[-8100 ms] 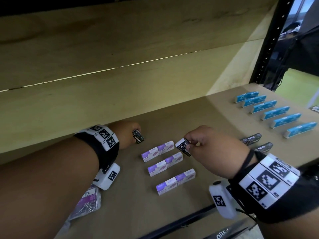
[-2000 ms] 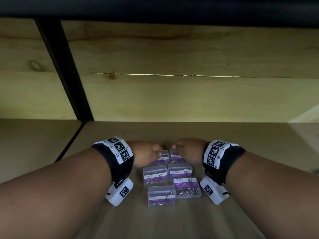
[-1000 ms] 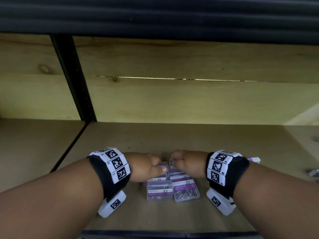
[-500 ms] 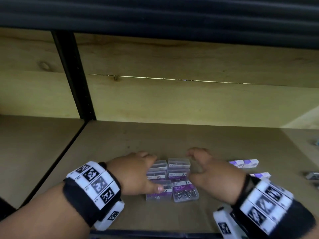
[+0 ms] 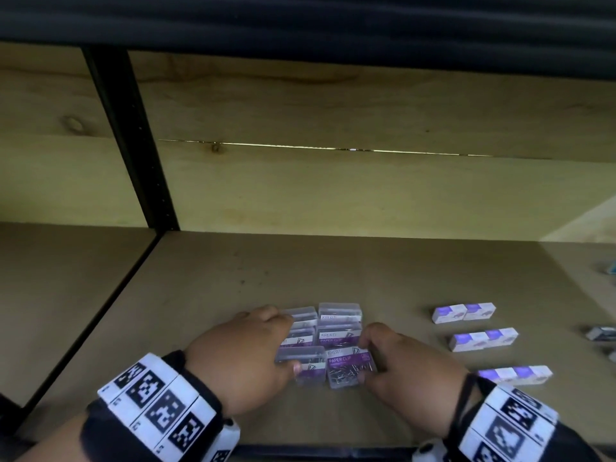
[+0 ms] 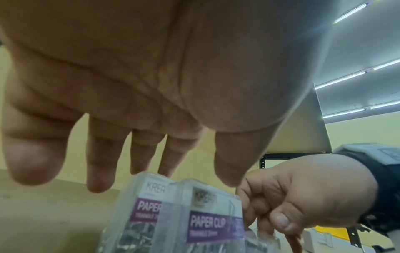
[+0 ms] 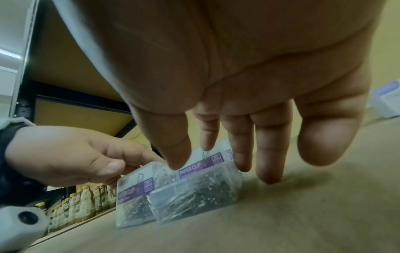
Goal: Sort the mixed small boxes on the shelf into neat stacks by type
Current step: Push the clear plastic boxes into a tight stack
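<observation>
Several clear paper clip boxes (image 5: 338,341) with purple labels lie in two tight columns near the front of the wooden shelf (image 5: 233,278). My left hand (image 5: 280,341) rests against the left column, fingers relaxed, thumb on the front-left box (image 5: 308,361). My right hand (image 5: 373,355) flanks the right column, thumb and fingertips touching the front-right box (image 5: 350,368). In the left wrist view my left hand (image 6: 194,154) hangs spread over the boxes (image 6: 205,214). The right wrist view has my right hand (image 7: 212,137) with fingers pointing down at the boxes (image 7: 190,188).
Three rows of white-and-purple small boxes (image 5: 483,340) lie to the right, and dark boxes (image 5: 601,333) sit at the far right edge. A black upright post (image 5: 133,145) divides the shelf on the left. The shelf's front edge (image 5: 333,451) is just behind my wrists.
Both hands have slid back along the group toward the front boxes and closed in on its sides. The view has dropped slightly and more white-and-purple boxes show on the right.
</observation>
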